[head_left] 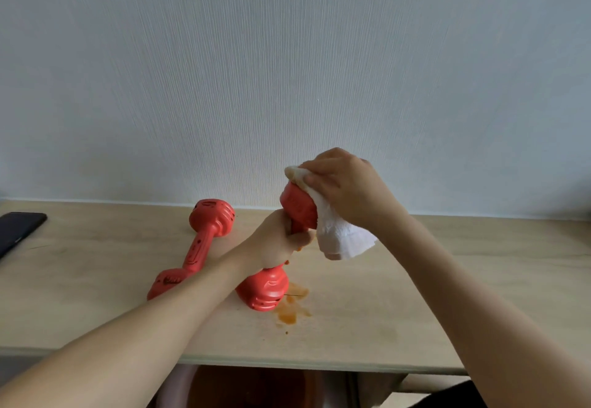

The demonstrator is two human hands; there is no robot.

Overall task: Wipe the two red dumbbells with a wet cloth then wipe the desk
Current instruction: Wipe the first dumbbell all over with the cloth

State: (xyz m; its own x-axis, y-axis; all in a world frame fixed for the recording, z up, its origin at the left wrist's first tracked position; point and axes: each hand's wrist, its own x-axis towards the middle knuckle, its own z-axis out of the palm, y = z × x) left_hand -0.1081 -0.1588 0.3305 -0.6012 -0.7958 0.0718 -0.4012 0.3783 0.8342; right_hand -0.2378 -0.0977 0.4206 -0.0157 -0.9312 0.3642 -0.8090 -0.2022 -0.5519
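Left hand (277, 239): fingers wrapped around the handle of the upright dumbbell (267, 289), whose lower head rests on the table (415, 295). Right hand (343, 185): fingers clamp the white cloth (335, 231) against its upper head. Second dumbbell (201, 241) lies left of it; an orange stain (289, 313) lies at its base.

black phone (17, 230) at left, pale wall (287, 72)

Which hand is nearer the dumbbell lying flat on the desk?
Left. The left hand grips the upright dumbbell's handle, just right of the lying dumbbell. The right hand presses the cloth on its top, farther right.
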